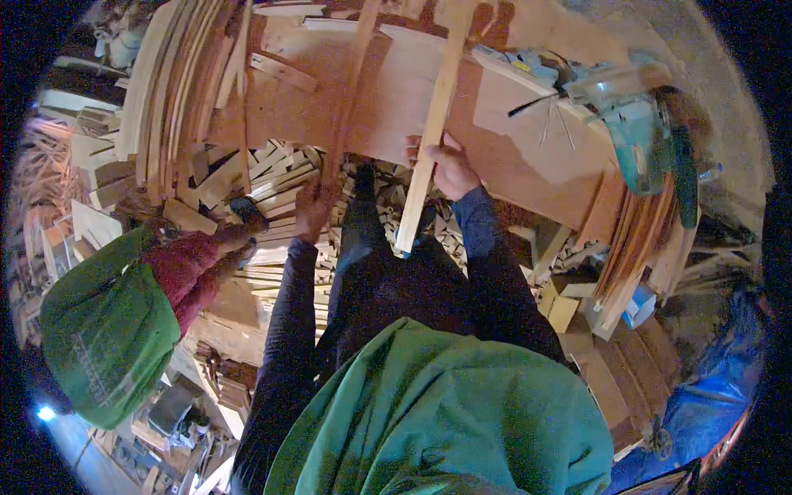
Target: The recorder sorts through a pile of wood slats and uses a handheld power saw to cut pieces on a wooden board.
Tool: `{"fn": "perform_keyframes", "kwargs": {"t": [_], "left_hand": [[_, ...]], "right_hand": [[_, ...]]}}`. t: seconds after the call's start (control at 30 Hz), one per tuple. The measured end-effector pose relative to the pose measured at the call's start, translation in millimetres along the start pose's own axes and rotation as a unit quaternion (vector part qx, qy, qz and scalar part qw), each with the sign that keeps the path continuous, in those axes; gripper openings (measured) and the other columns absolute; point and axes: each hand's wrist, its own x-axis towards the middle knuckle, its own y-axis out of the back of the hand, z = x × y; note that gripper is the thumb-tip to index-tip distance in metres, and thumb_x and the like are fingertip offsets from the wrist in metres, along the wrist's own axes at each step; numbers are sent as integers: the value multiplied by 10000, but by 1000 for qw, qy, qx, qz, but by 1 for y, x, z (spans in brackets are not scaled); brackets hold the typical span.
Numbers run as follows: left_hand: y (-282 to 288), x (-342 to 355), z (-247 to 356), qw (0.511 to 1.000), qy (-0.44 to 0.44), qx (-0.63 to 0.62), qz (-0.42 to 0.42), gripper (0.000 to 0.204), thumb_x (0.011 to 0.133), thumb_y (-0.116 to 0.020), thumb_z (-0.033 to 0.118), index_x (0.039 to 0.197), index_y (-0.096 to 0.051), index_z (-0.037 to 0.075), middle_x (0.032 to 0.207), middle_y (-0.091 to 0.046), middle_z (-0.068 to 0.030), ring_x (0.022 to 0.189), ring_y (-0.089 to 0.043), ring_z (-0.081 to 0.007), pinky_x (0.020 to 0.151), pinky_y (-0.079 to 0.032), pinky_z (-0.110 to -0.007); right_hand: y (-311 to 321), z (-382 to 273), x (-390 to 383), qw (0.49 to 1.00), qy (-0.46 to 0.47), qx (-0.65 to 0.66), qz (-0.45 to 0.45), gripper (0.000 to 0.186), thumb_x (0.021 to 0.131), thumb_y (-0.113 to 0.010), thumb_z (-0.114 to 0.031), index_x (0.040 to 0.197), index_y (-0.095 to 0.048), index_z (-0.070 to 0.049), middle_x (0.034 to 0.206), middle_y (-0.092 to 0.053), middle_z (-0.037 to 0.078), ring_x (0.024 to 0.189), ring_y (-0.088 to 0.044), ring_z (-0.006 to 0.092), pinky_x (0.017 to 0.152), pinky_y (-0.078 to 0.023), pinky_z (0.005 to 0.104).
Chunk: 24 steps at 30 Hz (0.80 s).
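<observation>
My right hand (452, 169) is closed around a long pale wooden strip (437, 111). The strip's near end hangs past the workbench edge above my legs, and its far part reaches over the plywood bench top (309, 99). Near the bench's front edge, my left hand (313, 208) is closed at the near end of a darker, reddish wooden strip (351, 91). That strip runs away from me across the bench, roughly alongside the pale one. Its grip is dim and slightly blurred.
A stack of long wooden strips (169, 82) lies at the bench's left. Toward the right are a teal power tool (639, 140) and more bundled strips (635, 247). Wood offcuts (276, 177) cover the ground below. A co-worker in green (111, 326) bends close at my left.
</observation>
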Motion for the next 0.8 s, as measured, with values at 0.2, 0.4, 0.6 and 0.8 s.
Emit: {"fn": "perform_keyframes", "kwargs": {"t": [0.2, 0.4, 0.6, 0.8], "left_hand": [[10, -10, 36, 980, 47, -181, -73, 218, 956, -557, 226, 1039, -609, 31, 880, -671, -75, 742, -644, -173, 650, -529, -308], [-8, -11, 28, 945, 45, -299, -125, 187, 958, -572, 197, 1075, -568, 51, 908, -672, -93, 737, -649, -183, 631, -547, -297], [-24, -6, 7, 914, 115, -380, -87, 194, 965, -567, 226, 1048, -584, 52, 909, -681, -89, 733, -646, -164, 620, -537, -277], [-15, -15, 25, 910, 99, -374, -150, 253, 994, -489, 221, 1055, -580, -7, 972, -673, -133, 775, -651, -199, 687, -548, -316]], "right_hand": [[-2, 4, -2, 998, 25, 2, -53, 390, 833, -619, -99, 1179, -477, 10, 1063, -627, 167, 912, -635, 273, 856, -531, 430], [1, 3, -8, 998, -21, 31, 46, 299, 852, -545, -104, 1116, -530, 35, 969, -630, 161, 809, -628, 250, 700, -540, 378], [6, 6, -3, 996, -17, 88, 28, 265, 884, -573, -97, 1130, -536, -6, 1016, -635, 175, 822, -628, 268, 675, -549, 384], [11, 14, 0, 998, -12, 48, 25, 291, 908, -562, -169, 1143, -540, 0, 1050, -623, 153, 855, -607, 250, 730, -512, 379]]}}
